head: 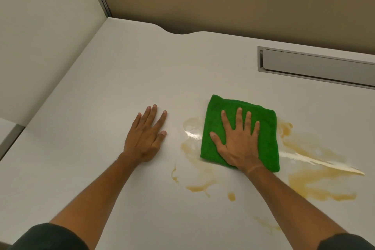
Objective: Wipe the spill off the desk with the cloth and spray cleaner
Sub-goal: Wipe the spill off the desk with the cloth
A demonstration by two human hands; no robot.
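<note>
Our right hand (238, 144) lies flat, fingers spread wide, palm down on the folded green cloth (239, 134) just right of the frame's centre; it presses the cloth rather than gripping it. The cloth sits square on the white desk (101, 168) and covers the middle of the spill (316, 184), a thin amber-brown liquid smeared in streaks. Part of that liquid shows at the cloth's left edge as a pale, glossy ring, and more trails below it toward the lower centre of the frame in thin curls and a small drop. The larger patch spreads to the right of the cloth, with a bright wet streak running toward the right edge. Our left hand (147, 138) rests open and flat on bare desk left of centre, fingers loosely fanned, holding nothing, near the spill's left edge but apart from it. In the upper right a grey recessed cable tray (316, 67) is set into the desk. Dark sleeves (46, 237) show at the bottom corners.
</note>
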